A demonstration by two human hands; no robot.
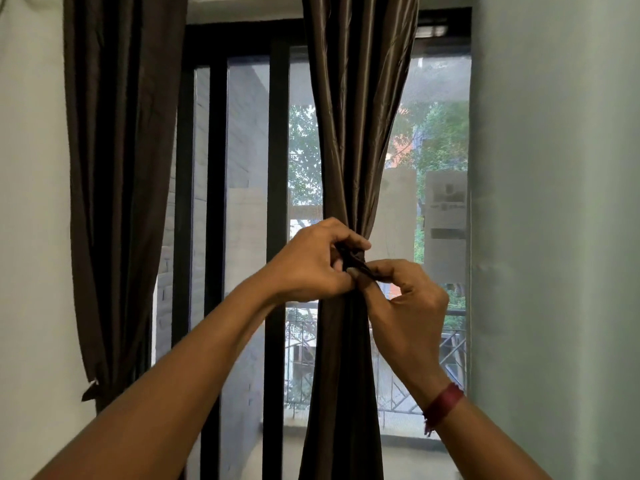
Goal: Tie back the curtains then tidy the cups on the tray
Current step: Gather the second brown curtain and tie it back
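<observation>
- Curtain (356, 133) of dark brown cloth hangs in front of the window (249, 168) with its long axis upright. It is drawn in to a narrow waist at mid-height and flares above and below.
- Tie-back band (358, 260) of the same dark cloth wraps that waist, lying crosswise to the folds.
- Left hand (311, 268): grip curled round the band at the waist, from the left.
- Right hand (408, 306): thumb and forefinger pinch the band's end just right of the waist; a red thread (445, 403) circles the wrist.
- Second curtain (117, 168) hangs upright by the left wall (31, 202), gathered low down.
</observation>
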